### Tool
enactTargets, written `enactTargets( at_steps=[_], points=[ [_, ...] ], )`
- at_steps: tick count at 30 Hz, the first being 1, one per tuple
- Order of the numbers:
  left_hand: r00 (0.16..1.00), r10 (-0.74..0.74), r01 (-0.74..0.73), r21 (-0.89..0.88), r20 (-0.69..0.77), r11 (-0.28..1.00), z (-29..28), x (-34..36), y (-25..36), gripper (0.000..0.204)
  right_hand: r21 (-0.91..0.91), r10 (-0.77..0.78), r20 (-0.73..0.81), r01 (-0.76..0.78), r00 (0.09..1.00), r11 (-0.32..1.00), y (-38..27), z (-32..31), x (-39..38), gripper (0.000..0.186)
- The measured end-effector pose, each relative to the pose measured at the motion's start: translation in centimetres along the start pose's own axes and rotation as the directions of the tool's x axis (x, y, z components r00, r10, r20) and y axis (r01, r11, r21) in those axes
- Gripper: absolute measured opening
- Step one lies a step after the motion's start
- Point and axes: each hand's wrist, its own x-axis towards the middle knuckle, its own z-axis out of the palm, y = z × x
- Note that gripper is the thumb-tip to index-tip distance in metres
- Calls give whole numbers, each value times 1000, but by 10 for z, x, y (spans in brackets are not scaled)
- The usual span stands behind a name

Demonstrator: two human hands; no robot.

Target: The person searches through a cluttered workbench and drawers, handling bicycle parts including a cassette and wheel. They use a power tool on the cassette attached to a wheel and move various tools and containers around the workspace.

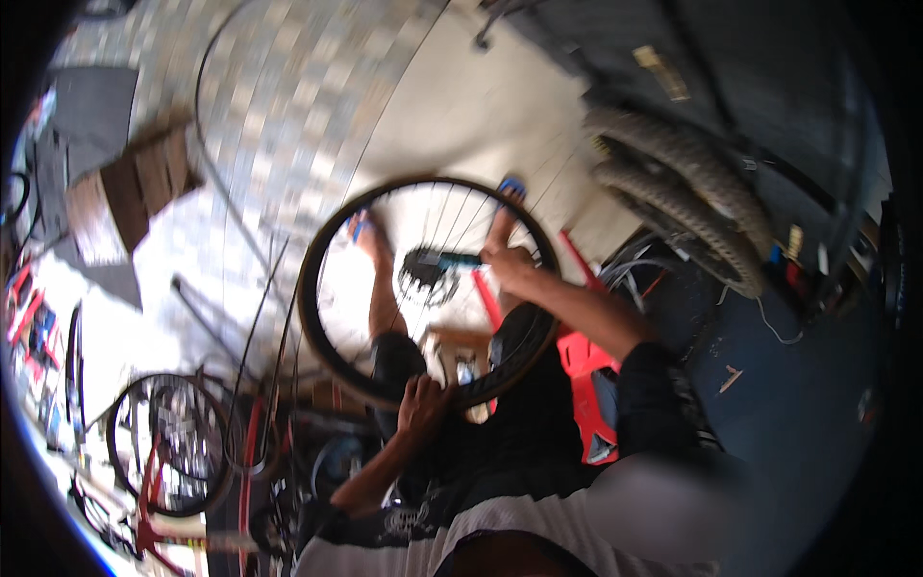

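Note:
A bicycle wheel [310, 298] with a dark tyre rests across my lap, its spokes running to a black cassette [423, 286] near the middle. My left hand [421, 404] is closed on the tyre at the side nearest my body. Inside the wheel's right half, my right hand [511, 269] grips a slim tool [461, 260] with a teal and dark handle. The tool's dark end points left and meets or overlaps the cassette; contact cannot be made out, nor can the exact kind of tool.
Red plastic seat parts [582, 361] show beside my right leg. Knobbly tyres [692, 183] lie at the far right, near loose cables. A cardboard box [144, 192] stands far left. A bicycle with a red frame [149, 500] is at the lower left.

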Motion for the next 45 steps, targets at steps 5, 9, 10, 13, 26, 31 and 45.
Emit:
enactTargets(
  at_steps=[5,9,10,13,26,31,45],
  points=[
    [997,71,-65,150,-33,986,22,-5,3,45,-71,-59,-480,29,875,997,6,-18,-15,23],
    [986,74,-94,130,146,987,-2,18,11,41,167,52,-757,116,652,979,8,-93,-100,23],
    [981,89,-109,111,172,988,-4,16,9,39,214,114,-782,93,613,972,11,-109,-125,26],
    [972,81,-97,61,221,993,-17,32,16,34,414,230,-718,137,657,900,30,-178,-214,31],
    [991,-136,132,187,5,973,-107,160,83,29,595,538,-803,333,255,731,117,-329,-465,77],
    [995,44,-23,221,-91,975,-145,222,77,23,544,491,-839,382,235,747,112,-381,-457,88],
    [982,-152,128,198,109,972,-144,198,102,42,548,569,-808,-161,152,821,91,-440,-437,75]
  ],
)
